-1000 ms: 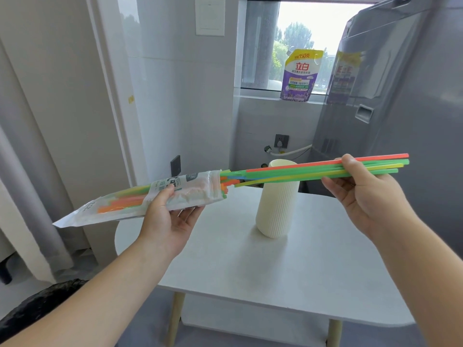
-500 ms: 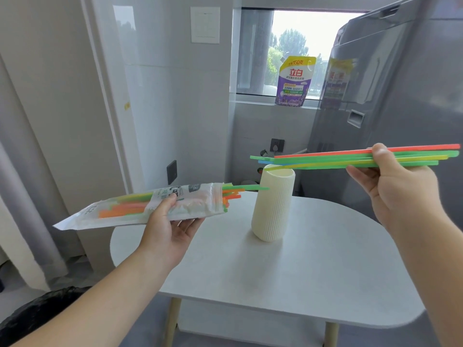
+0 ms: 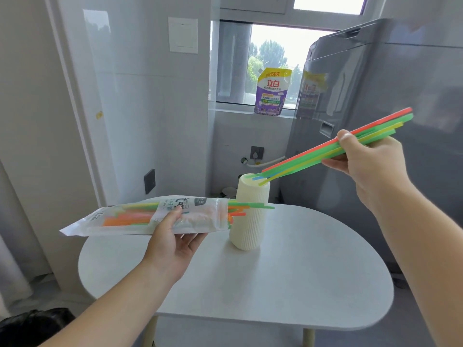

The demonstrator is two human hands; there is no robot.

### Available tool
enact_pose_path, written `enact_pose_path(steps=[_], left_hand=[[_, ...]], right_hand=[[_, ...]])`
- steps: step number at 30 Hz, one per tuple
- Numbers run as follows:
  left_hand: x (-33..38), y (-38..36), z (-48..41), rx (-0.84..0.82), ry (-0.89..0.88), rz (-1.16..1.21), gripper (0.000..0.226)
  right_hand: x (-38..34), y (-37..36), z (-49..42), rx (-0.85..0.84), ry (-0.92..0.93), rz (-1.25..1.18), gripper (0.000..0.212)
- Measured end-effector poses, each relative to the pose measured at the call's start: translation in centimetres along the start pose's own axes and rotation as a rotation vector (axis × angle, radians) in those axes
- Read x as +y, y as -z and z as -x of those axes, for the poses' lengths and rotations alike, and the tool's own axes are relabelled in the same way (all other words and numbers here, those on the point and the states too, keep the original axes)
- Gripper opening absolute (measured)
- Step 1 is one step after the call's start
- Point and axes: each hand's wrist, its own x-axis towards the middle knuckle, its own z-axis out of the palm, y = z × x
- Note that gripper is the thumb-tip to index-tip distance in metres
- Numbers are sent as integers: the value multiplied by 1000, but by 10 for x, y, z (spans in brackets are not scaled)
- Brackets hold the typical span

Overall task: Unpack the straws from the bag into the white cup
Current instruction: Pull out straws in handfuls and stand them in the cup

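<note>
Gripping the bag level over the table, the left hand is holding it beside the white cup, where a bundle of straws, pinched by the right hand, is angling tips-first at the rim; steepening, then releasing, likely comes next.

The bag is covering part of the white cup's left side. The straws' low tips are blurring at its rim. The bottom edge is cutting off the surface's legs.
</note>
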Motion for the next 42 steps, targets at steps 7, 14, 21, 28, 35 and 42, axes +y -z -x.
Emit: enact_pose_path(steps=[7,14,21,28,35,42], left_hand=[[-3,0,0,-7,6,-23,28],[-1,4,1,-17,-7,-37,33],[2,7,2,-29,1,-33,26],[9,6,3,-69,-18,-25,35],[14,8,5,-85,-26,-23,26],[12,4,10,-96,-35,-54,16]], right_hand=[[-3,-12,-6,-81,36,131,16],[-6,-60,-18,-256,99,336,14],[24,-100,-28,-362,88,548,17],[55,-104,-25,-368,89,653,46],[56,-85,-2,-312,157,648,69],[82,-54,51,-248,134,496,32]])
